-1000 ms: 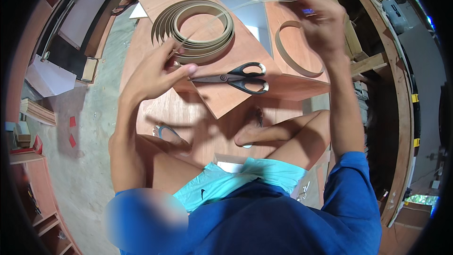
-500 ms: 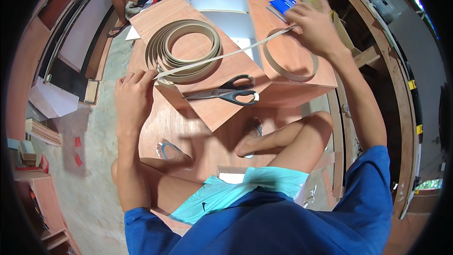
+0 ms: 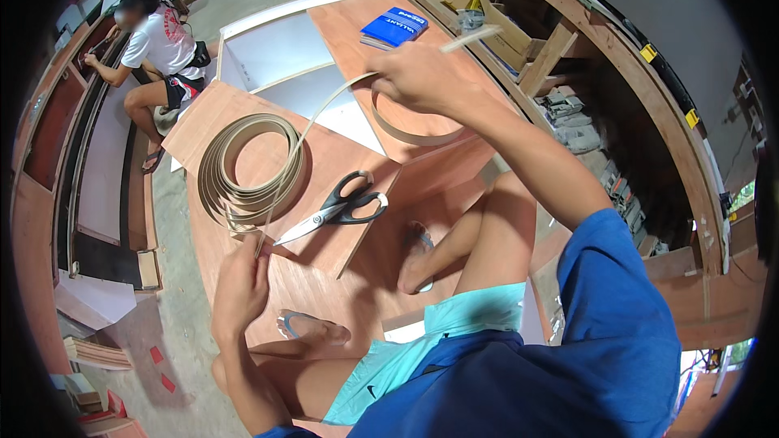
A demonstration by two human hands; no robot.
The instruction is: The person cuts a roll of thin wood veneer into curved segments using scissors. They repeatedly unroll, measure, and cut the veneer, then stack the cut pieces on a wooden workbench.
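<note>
A thin beige edging strip (image 3: 318, 109) runs in a bowed line between my hands, passing over the right side of a coiled roll of edging (image 3: 206, 169). My left hand (image 3: 241, 290) pinches its near end beside the board's front corner. Farther off, my right hand (image 3: 418, 79) is closed on the strip, and a blurred length sticks out beyond it. Below that hand, a curved loop of strip (image 3: 415, 138) rests on the plywood. Scissors (image 3: 350, 202) with black handles lie right of the roll, blades slightly apart, tips toward my left hand.
Under the roll is a loose plywood board (image 3: 191, 118), laid over a cabinet with white compartments (image 3: 272, 49). A blue packet (image 3: 395, 27) lies on its far panel. Another person (image 3: 158, 53) sits at the far left. Wooden framing (image 3: 552, 57) and a cardboard box (image 3: 507, 32) stand right.
The view has swung to the right. My left hand has come down nearer to me, while the strip has gone from straight to bowed. My right hand stays closed on it.
</note>
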